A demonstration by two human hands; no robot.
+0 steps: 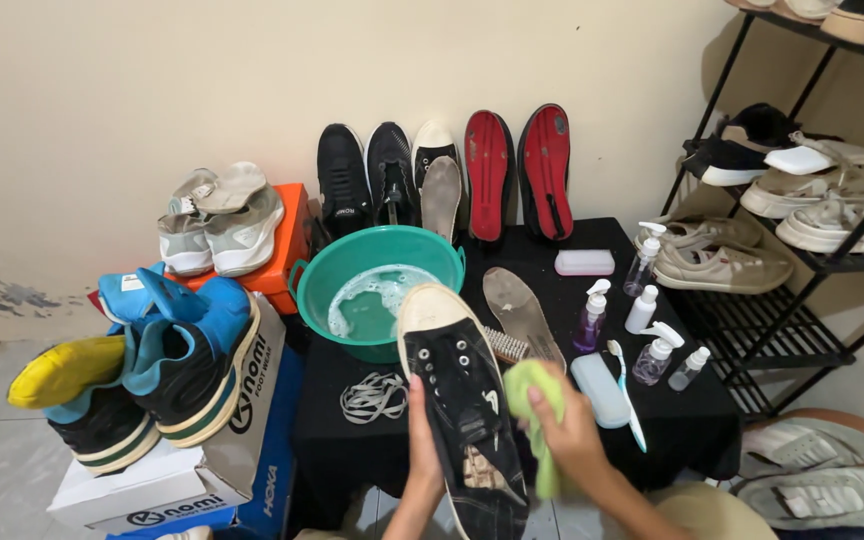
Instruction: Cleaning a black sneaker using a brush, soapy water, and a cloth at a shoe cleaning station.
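Black canvas sneaker (462,400) sat over the near edge of the cloth-covered table (692,410), toe toward the green basin (377,290) — left hand (422,440) curled around its side, fingers closed on the upper. Right hand (567,425) was bunched tight on a green cloth (532,395) pressed against the shoe's other flank. Shoe looked light, its upper soft and probably damp — firmest hold likely at the stiff rubber sole edge.

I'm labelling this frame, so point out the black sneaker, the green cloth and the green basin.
black sneaker (462,400): head view, on its laceless upper.
green cloth (530,385): head view, on its top fold.
green basin (422,247): head view, on its far rim.
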